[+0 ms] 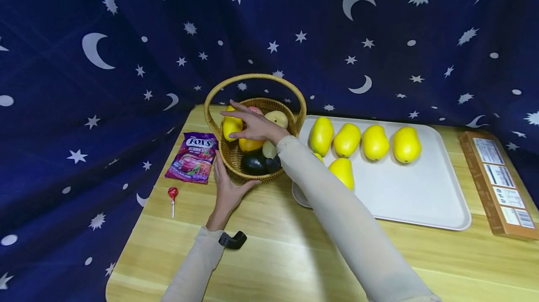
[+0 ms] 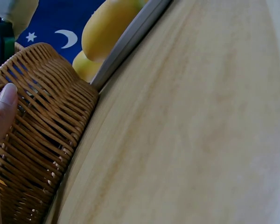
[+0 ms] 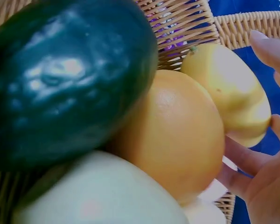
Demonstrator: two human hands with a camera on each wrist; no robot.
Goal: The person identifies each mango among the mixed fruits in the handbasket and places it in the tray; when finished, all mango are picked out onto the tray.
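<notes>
A wicker basket (image 1: 269,100) with a tall arched handle holds several fruits. My left hand (image 1: 229,189) grips its lower left wall, thumb (image 2: 7,98) laid along the weave. Over the basket, my right hand (image 1: 257,126) has its fingers spread and fairly straight, touching a yellow mango (image 1: 231,126) at the left side. Beside that mango lie an orange (image 3: 177,130) and a dark green, glossy avocado-like fruit (image 1: 252,162). A pale round fruit (image 1: 278,117) sits at the back, and a pale green one (image 3: 102,196) is partly covered. A pink fruit (image 1: 255,110) shows behind the hand.
Right of the basket, a white tray (image 1: 412,194) carries several yellow mangoes (image 1: 375,143), some partly behind my right sleeve. A purple candy bag (image 1: 193,158) and red lollipop (image 1: 173,193) lie left. A brown box (image 1: 498,185) lies far right. Starry cloth (image 1: 269,21) hangs behind.
</notes>
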